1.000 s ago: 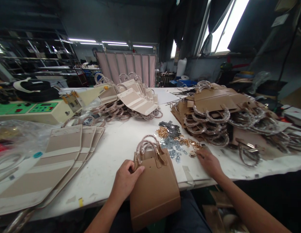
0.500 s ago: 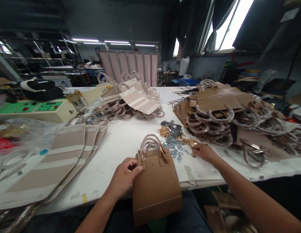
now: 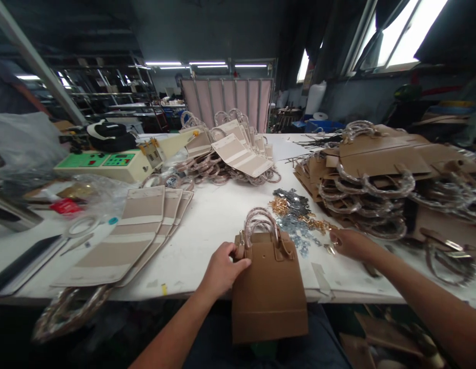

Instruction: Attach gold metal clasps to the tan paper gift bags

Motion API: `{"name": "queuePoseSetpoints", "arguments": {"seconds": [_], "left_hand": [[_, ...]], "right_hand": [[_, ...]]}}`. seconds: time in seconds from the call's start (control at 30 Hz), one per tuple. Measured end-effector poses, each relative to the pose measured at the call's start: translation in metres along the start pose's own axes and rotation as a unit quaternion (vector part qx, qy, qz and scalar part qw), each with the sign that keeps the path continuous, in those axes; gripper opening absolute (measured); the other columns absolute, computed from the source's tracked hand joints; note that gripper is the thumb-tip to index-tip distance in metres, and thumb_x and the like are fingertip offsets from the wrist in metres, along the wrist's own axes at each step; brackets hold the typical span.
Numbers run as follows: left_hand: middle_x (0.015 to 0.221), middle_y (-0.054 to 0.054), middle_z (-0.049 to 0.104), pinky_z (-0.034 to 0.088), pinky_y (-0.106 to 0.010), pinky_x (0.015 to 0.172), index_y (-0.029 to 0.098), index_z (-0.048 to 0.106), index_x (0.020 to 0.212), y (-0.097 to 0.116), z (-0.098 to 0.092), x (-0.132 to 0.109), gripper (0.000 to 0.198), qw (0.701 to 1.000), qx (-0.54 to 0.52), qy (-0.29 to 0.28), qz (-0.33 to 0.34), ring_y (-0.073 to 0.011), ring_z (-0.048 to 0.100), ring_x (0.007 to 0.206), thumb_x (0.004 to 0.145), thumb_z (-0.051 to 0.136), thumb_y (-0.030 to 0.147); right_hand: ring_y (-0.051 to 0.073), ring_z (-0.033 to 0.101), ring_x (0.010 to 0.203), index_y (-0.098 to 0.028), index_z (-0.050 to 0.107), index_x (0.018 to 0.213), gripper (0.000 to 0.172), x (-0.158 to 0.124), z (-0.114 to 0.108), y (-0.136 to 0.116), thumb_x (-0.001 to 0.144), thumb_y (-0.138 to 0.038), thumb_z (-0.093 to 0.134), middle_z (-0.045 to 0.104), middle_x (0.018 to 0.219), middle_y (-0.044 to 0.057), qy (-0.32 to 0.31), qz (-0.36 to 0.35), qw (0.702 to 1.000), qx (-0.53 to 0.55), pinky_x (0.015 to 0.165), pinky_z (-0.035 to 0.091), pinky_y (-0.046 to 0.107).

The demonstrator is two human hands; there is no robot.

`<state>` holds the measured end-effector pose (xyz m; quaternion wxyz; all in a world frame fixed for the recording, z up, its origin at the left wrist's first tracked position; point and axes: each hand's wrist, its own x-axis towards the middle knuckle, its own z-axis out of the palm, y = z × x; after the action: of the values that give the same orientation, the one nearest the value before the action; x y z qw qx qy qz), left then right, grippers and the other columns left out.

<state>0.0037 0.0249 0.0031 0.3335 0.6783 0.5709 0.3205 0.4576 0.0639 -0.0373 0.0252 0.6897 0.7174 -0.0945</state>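
Observation:
My left hand [image 3: 225, 269] pinches the upper left edge of a brown handbag [image 3: 270, 287], thumb on its front. The bag leans at the table's front edge over my lap, with its plastic-wrapped handles [image 3: 261, 218] standing up. My right hand [image 3: 349, 245] is at the right end of a scatter of small gold metal pieces [image 3: 318, 225], fingers curled together and pointing down. What is between those fingertips is hidden. Grey metal plates [image 3: 291, 205] and silvery washers [image 3: 299, 240] lie behind the bag, beside a second gold heap [image 3: 279, 206].
Brown bag pieces with wrapped handles [image 3: 387, 154] are piled at the right. Beige panels [image 3: 141, 230] lie fanned out at the left, with more beige bags [image 3: 241, 156] stacked behind. A machine with a green control panel [image 3: 99, 160] stands at the back left. A person's arm [image 3: 30, 97] shows at far left.
The view has turned left, so everything sits further right. My left hand keeps its hold on the handbag. My right hand stays at the gold pieces, its fingers slightly shifted.

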Motion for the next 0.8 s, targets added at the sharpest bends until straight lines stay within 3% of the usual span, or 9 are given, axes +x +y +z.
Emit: {"name": "queuePoseSetpoints", "arguments": {"seconds": [0.1, 0.17, 0.27, 0.33, 0.4, 0.47, 0.57, 0.67, 0.8], "left_hand": [[0.085, -0.001, 0.062, 0.044, -0.033, 0.077, 0.021, 0.059, 0.074, -0.001, 0.006, -0.003, 0.017, 0.999, 0.019, 0.028, 0.023, -0.0199, 0.058, 0.083, 0.080, 0.068, 0.034], [0.084, -0.001, 0.063, 0.044, -0.031, 0.074, 0.021, 0.059, 0.076, -0.001, 0.008, -0.004, 0.016, 0.999, 0.006, 0.045, 0.018, -0.0187, 0.058, 0.079, 0.084, 0.063, 0.034], [0.082, 0.001, 0.065, 0.043, -0.030, 0.069, 0.021, 0.059, 0.081, -0.002, 0.009, -0.005, 0.010, 0.998, -0.033, 0.058, -0.010, -0.0169, 0.058, 0.073, 0.086, 0.058, 0.031], [0.083, 0.001, 0.066, 0.044, -0.029, 0.072, 0.021, 0.058, 0.082, -0.002, 0.008, -0.005, 0.006, 0.996, -0.065, 0.063, -0.006, -0.0167, 0.060, 0.076, 0.085, 0.057, 0.027], [0.088, 0.000, 0.068, 0.047, -0.029, 0.077, 0.021, 0.058, 0.087, -0.003, 0.009, -0.003, 0.004, 0.992, -0.099, 0.072, 0.005, -0.0170, 0.062, 0.082, 0.084, 0.056, 0.024], [0.094, 0.000, 0.069, 0.049, -0.030, 0.082, 0.021, 0.059, 0.097, -0.003, 0.011, -0.002, 0.014, 0.988, -0.132, 0.082, -0.004, -0.0176, 0.065, 0.087, 0.084, 0.057, 0.024], [0.099, -0.002, 0.070, 0.051, -0.032, 0.086, 0.020, 0.060, 0.118, -0.005, 0.012, -0.002, 0.034, 0.982, -0.152, 0.101, -0.043, -0.0190, 0.067, 0.090, 0.085, 0.058, 0.028], [0.105, -0.005, 0.071, 0.052, -0.034, 0.089, 0.018, 0.058, 0.128, -0.007, 0.009, -0.007, 0.045, 0.979, -0.163, 0.106, -0.064, -0.0197, 0.068, 0.093, 0.085, 0.061, 0.031], [0.111, -0.009, 0.072, 0.056, -0.033, 0.084, 0.017, 0.054, 0.134, -0.006, 0.006, -0.019, 0.058, 0.951, -0.264, 0.117, -0.109, -0.0198, 0.071, 0.092, 0.081, 0.070, 0.034]], "right_hand": [[0.023, 0.062, 0.074, -0.023, 0.065, 0.086, 0.006, -0.012, -0.001, 0.006, 0.081, -0.026, 0.062, 0.071, 0.087, 0.006, 0.004, 0.017, 1.000, -0.022, 0.061, 0.030, 0.030], [0.025, 0.063, 0.077, -0.023, 0.065, 0.084, 0.010, -0.021, -0.002, 0.008, 0.083, -0.031, 0.059, 0.071, 0.091, 0.007, 0.018, 0.031, 0.999, -0.024, 0.062, 0.032, 0.031], [0.026, 0.065, 0.077, -0.024, 0.068, 0.084, 0.021, -0.041, -0.010, -0.006, 0.087, -0.042, 0.056, 0.072, 0.088, 0.006, 0.096, 0.072, 0.991, 0.056, 0.065, 0.039, 0.033], [0.024, 0.064, 0.071, -0.025, 0.068, 0.085, 0.030, -0.059, -0.018, -0.037, 0.086, -0.053, 0.059, 0.071, 0.079, 0.005, 0.172, 0.102, 0.963, 0.181, 0.064, 0.042, 0.033], [0.023, 0.062, 0.066, -0.025, 0.069, 0.086, 0.035, -0.079, -0.024, -0.088, 0.084, -0.059, 0.064, 0.068, 0.071, 0.003, 0.221, 0.106, 0.914, 0.325, 0.059, 0.043, 0.031], [0.020, 0.058, 0.058, -0.024, 0.067, 0.088, 0.036, -0.093, -0.022, -0.150, 0.088, -0.060, 0.065, 0.062, 0.063, 0.000, 0.210, 0.056, 0.856, 0.470, 0.054, 0.043, 0.029], [0.020, 0.066, 0.072, -0.023, 0.065, 0.090, 0.030, -0.095, -0.007, -0.236, 0.091, -0.053, 0.067, 0.070, 0.075, 0.001, 0.141, -0.049, 0.792, 0.591, 0.067, 0.050, 0.029], [0.021, 0.067, 0.072, -0.022, 0.064, 0.091, 0.026, -0.080, 0.011, -0.283, 0.093, -0.048, 0.066, 0.072, 0.076, 0.002, 0.105, -0.071, 0.782, 0.610, 0.066, 0.050, 0.030], [0.021, 0.066, 0.071, -0.022, 0.065, 0.085, 0.026, -0.066, 0.025, -0.291, 0.094, -0.046, 0.065, 0.070, 0.075, 0.002, 0.150, -0.074, 0.811, 0.560, 0.066, 0.049, 0.030]]}}
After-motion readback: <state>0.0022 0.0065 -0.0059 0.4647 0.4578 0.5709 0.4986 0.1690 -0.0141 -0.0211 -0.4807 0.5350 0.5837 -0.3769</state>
